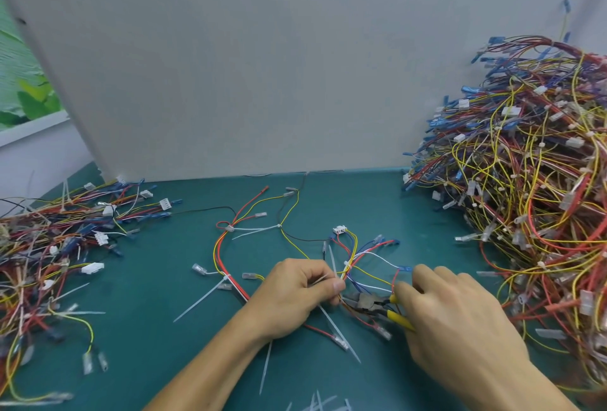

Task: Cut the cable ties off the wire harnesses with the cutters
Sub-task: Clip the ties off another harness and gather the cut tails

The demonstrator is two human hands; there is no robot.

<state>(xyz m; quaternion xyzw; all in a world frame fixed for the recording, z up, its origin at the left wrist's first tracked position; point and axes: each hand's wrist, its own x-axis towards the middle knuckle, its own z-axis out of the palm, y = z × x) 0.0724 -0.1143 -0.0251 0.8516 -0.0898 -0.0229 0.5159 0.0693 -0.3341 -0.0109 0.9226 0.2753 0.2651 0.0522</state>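
Observation:
On the green table, my left hand (295,292) pinches a wire harness (353,256) of red, yellow, blue and white wires with a white connector at its far end. A white cable tie (333,261) sticks up beside my left fingers. My right hand (456,315) grips the yellow handles of the cutters (371,303). Their dark jaws point left and sit at the wires just right of my left thumb. A second harness (226,246) with white ties lies spread out to the left of my hands.
A tall heap of tied harnesses (525,180) fills the right side. A flatter pile of harnesses (49,246) lies at the left. Loose white cable ties (200,300) lie on the table near my arms. A grey panel (262,65) stands behind.

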